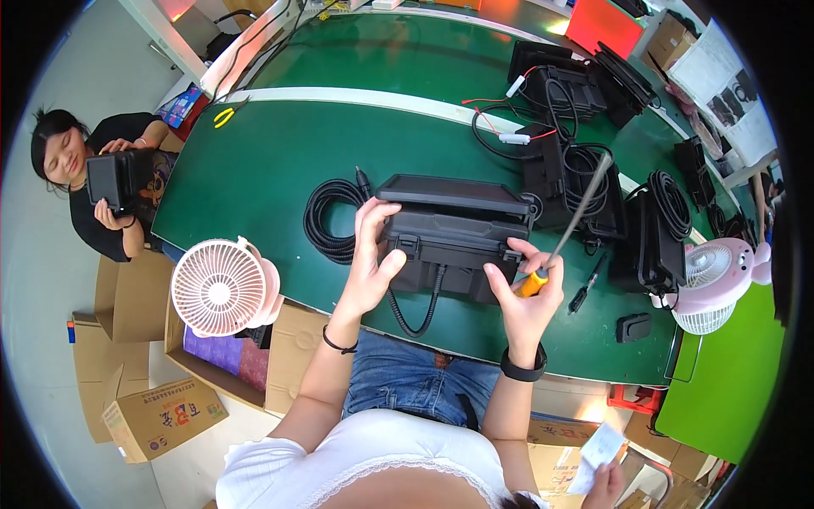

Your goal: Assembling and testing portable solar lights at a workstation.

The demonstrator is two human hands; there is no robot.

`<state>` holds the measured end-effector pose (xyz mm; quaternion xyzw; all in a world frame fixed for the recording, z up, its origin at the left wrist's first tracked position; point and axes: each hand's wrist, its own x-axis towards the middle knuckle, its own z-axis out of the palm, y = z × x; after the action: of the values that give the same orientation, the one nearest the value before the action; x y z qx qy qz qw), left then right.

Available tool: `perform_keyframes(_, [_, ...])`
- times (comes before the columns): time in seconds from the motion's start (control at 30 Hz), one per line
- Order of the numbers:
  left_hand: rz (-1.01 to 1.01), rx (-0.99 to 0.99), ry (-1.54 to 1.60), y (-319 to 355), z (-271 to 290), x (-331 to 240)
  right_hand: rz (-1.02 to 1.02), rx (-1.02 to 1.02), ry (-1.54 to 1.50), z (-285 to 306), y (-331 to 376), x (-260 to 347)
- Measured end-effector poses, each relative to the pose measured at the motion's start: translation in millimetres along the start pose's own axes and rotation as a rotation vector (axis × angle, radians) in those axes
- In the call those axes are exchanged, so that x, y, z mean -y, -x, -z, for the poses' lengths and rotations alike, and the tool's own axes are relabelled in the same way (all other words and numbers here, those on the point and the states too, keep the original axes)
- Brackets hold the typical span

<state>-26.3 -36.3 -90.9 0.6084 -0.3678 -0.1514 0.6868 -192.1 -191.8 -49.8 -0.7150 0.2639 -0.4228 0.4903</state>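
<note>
Black boxy plastic unit with hinged flat top panel (454, 242) steadied on green table edge (280, 170) between both hands. Left hand (370, 259) clamped on its left end. Right hand (527, 293) braced against right corner, orange-handled screwdriver (566, 231) gripped shaft-up, kept ready. Coiled black cable (329, 222) beyond left hand.

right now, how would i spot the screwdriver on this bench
Start at the green table and find the black box at its near edge. The person's right hand on the box's right side holds the screwdriver: the only tool with an orange handle and a long thin metal shaft.
</note>
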Motion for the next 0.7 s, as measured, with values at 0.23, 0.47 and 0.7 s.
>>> perform_keyframes(0.23, [0.006,-0.006,0.031,-2.4,-4.8,-5.8,0.008,-0.133,-0.219,-4.4,-2.4,-12.9])
perform_keyframes(0.47, [0.032,-0.008,0.025,-4.3,-1.6,-1.1,-0.157,-0.208,-0.322,-1.7,-1.9,-7.7])
perform_keyframes(0.7, [0.015,-0.010,0.080,-3.1,-5.6,-5.2,-0.106,-0.138,-0.189,-3.8,-11.3,-6.4])
